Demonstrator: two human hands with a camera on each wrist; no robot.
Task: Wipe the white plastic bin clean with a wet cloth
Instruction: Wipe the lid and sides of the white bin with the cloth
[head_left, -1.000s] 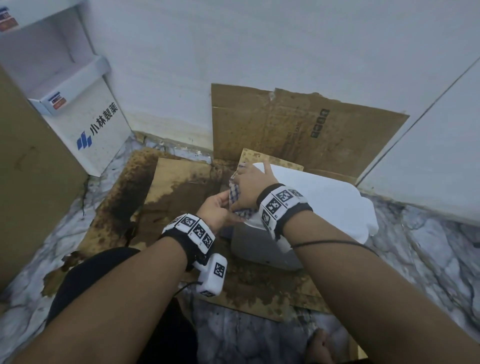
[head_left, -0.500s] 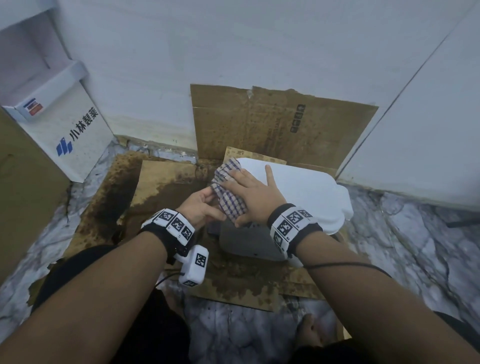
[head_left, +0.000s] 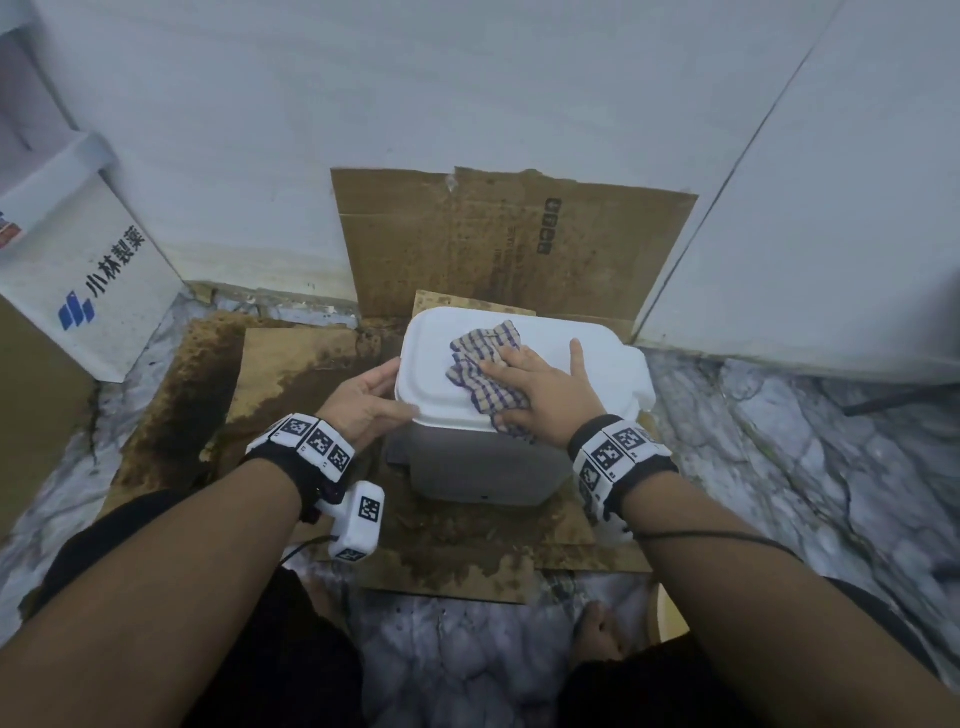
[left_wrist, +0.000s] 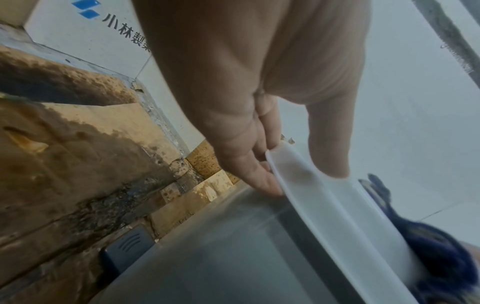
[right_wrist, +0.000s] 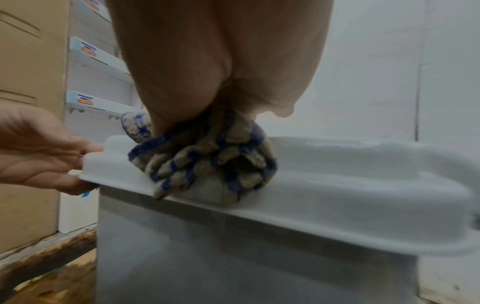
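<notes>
Mid-wipe on the bin lid

Your right hand (head_left: 545, 387) presses the cloth (head_left: 485, 366) flat, fingers spread; left hand (head_left: 363, 400) pinches the bin (head_left: 488, 467) rim. Next, probably sweep across.

Storeroom or back room, likely | marble-patterned floor (head_left: 779, 467) | stained flattened cardboard (head_left: 498, 244) against plain white wall (head_left: 415, 93) | white printed carton (head_left: 88, 291) at left | brown boxes (right_wrist: 28, 102) beside labelled white shelving (right_wrist: 98, 61)
</notes>
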